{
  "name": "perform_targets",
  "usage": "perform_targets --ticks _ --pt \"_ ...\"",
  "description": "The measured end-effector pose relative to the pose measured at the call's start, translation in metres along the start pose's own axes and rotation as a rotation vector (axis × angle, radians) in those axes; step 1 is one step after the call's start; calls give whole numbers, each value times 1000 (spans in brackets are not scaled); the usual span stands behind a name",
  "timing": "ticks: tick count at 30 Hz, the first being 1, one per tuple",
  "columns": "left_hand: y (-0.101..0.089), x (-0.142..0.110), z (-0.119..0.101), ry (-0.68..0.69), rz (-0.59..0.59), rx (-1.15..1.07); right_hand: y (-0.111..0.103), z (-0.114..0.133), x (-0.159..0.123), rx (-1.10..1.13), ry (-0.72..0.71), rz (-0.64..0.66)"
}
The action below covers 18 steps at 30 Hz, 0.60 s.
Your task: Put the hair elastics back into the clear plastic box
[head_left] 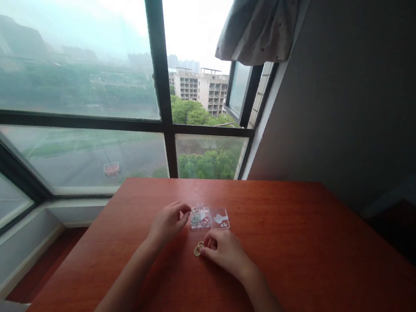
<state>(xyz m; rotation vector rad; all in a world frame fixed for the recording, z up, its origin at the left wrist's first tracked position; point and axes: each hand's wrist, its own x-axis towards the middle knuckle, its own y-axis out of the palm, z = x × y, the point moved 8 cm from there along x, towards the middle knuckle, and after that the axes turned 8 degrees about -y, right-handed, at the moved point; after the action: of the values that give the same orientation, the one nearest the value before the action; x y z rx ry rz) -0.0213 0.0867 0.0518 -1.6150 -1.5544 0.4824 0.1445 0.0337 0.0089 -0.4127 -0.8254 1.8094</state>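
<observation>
A small clear plastic box (202, 218) lies on the table with its lid (220, 218) folded open to the right. Inside it are several thin loops in pale green, pink and other colours, which look like hair ties. My left hand (170, 221) is at the box's left edge, thumb and forefinger drawn together; whatever is between them is too small to make out. Just in front of the box, a few yellow loops (198, 249) of the same kind lie overlapping on the table. My right hand (224, 250) is closed at their right side, its fingertips pinching a yellow loop.
The reddish-brown wooden table (296, 233) reaches to a large dark-framed window (168, 127) at the back and left. A bunched curtain (259, 28) hangs above, beside an opened window pane (239, 90). A grey wall (345, 100) stands on the right.
</observation>
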Motion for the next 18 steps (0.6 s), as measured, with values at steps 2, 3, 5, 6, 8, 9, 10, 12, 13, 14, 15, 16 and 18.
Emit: perform_targets --ticks 2,3,5,6,8,9,10,12,13,14,15,16,18 --pt "0 -1 -1 -1 7 2 1 0 0 -19 -2 11" --pt "0 -1 -1 0 8 3 1 0 0 -27 -3 14" --pt "0 -1 -2 2 10 4 2 0 0 -38 -8 19" --pt "0 0 -3 4 12 5 2 0 0 -44 -12 20" --pt "0 0 -4 9 18 5 2 0 -1 -56 -22 13" --pt "0 0 -4 12 20 4 1 1 -1 -59 -28 8" --pt "0 0 -5 14 21 2 1 2 -1 -60 -33 3" --pt "0 0 -5 15 18 -7 0 4 -1 -58 -37 2" --pt "0 0 -5 15 16 -12 0 6 -2 -54 -39 7" --pt "0 0 -5 15 16 -17 -1 7 -2 -47 -46 14" --pt "-1 0 -5 16 16 -20 -1 10 -2 -38 -56 21" --pt "-1 0 -6 18 16 -22 -2 12 -2 -28 -70 28" --pt "-1 0 -6 21 18 -23 -3 16 -2 -14 -97 34"
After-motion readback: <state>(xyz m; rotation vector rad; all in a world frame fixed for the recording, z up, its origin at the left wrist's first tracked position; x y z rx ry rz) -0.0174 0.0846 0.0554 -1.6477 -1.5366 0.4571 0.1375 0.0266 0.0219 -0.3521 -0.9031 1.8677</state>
